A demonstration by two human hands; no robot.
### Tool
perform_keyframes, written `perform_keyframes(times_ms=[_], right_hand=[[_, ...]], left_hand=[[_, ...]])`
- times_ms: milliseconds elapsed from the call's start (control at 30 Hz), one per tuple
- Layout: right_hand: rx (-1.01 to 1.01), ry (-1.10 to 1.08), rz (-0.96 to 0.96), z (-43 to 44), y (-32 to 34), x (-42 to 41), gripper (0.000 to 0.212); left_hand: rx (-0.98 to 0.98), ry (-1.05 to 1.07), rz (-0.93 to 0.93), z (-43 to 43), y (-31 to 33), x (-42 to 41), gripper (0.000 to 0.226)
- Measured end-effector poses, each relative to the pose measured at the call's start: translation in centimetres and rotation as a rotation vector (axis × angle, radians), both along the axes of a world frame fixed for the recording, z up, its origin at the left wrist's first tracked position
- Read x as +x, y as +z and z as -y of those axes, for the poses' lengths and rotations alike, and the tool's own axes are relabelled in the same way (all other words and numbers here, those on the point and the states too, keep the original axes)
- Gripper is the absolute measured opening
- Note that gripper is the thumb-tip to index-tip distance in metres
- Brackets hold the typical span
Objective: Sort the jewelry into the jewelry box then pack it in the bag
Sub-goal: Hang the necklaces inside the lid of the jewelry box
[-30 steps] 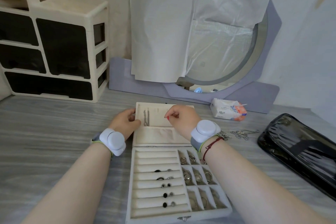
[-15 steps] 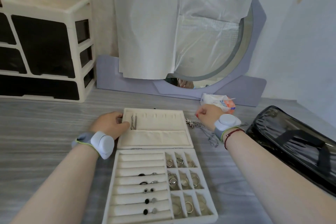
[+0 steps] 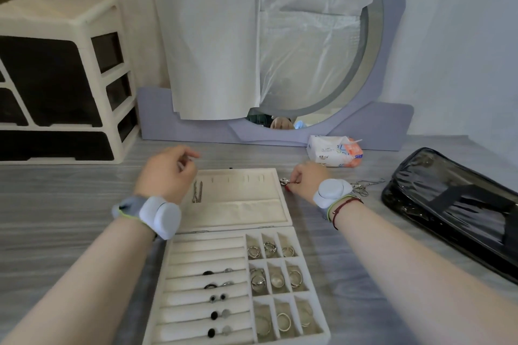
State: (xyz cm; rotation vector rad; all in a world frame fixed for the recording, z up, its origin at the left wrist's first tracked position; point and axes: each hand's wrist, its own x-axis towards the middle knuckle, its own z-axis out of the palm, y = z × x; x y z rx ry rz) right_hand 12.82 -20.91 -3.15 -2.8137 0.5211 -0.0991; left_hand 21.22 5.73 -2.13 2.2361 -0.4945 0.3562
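Right grip [image 3: 305, 180] on necklace [image 3: 284, 182]

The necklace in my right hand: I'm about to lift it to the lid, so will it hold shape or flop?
Likely floppy: the necklace pinched by the right hand is fine chain, and the strands past the wrist lie in loose loops. Probably light, being so thin. It may snag on those strands.

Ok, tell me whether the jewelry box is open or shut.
Open. The jewelry box has its lid laid flat back on the table, with rings exposed in its compartments.
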Motion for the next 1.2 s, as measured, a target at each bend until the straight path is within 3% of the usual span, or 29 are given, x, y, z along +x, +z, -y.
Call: perform_keyframes(times_ms=[133,233,367,400,567,833,967,1200], right_hand=[[0.098,-0.029,-0.044,1.0,0.0,-0.2,0.025],[0.114,-0.033,-0.084,1.3,-0.2,-0.7,0.029],[0.098,0.048,0.055,1.7,-0.2,-1.9,0.014],[0.116,0.063,0.09,2.0,-0.1,-2.4,0.018],[0.39,0.057,0.275,3.4,1.1,-4.5,0.009],[0.605,0.26,0.296,2.5,5.4,-7.4,0.012],[0.641,0.339,0.343,1.3,7.5,-8.8,0.016],[0.521,0.383,0.328,-0.9,11.0,-11.1,0.008]], left_hand=[[0.237,-0.282,0.017,5.0,1.8,-0.6,0.019],[0.268,-0.376,-0.094,8.1,1.9,-0.8,0.021],[0.153,-0.411,-0.296,10.7,0.9,-0.9,0.02],[0.095,-0.42,-0.349,11.0,0.7,-1.0,0.021],[-0.156,-0.519,-0.564,12.2,0.7,-2.3,0.014],[-0.541,-0.688,-0.967,12.2,3.3,-6.4,0.026],[-0.556,-0.8,-1.031,10.9,4.3,-8.3,0.027],[-0.592,-0.769,-0.972,8.3,6.3,-10.6,0.019]])
